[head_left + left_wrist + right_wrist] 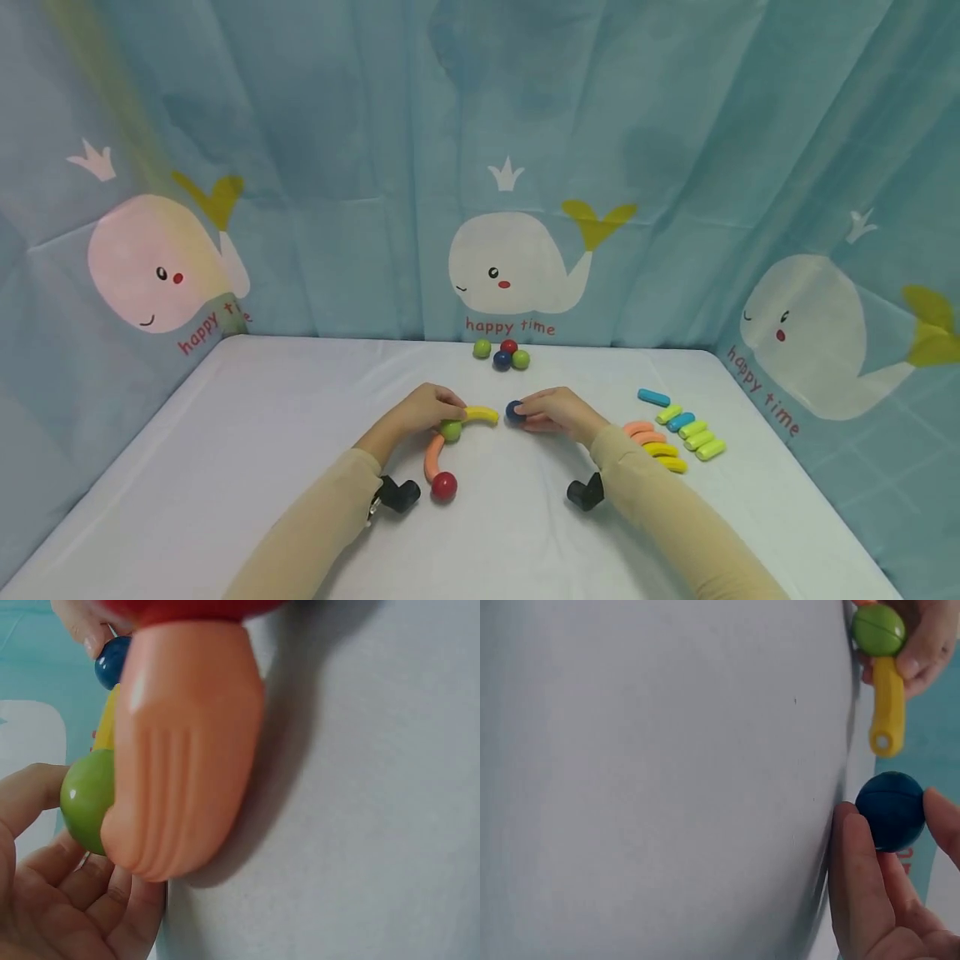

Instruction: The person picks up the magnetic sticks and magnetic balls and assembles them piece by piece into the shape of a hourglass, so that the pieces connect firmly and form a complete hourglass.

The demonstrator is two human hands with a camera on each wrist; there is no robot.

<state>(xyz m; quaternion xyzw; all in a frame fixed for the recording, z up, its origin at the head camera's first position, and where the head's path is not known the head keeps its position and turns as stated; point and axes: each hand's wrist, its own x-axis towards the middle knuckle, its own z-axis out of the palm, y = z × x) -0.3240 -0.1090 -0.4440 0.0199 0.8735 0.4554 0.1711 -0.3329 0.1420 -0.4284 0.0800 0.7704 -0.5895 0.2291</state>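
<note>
My left hand [427, 408] holds a green ball [84, 799] between thumb and fingers. From that ball a curved yellow piece [483, 414] runs to the right, its free end showing a small hole in the right wrist view. A curved orange piece [432, 458] runs from the green ball toward me and meets a red ball [444, 487] at its near end. My right hand [561, 412] pinches a dark blue ball [890, 811] between thumb and fingertips. A small gap separates the blue ball from the yellow piece's tip.
At the white table's back edge sit two green balls [482, 349], a red ball [509, 346] and a blue ball [502, 361]. On the right lie loose orange pieces [638, 428], yellow pieces [670, 464], and several short blue and lime sticks [696, 430]. A whale-print curtain [322, 167] hangs behind.
</note>
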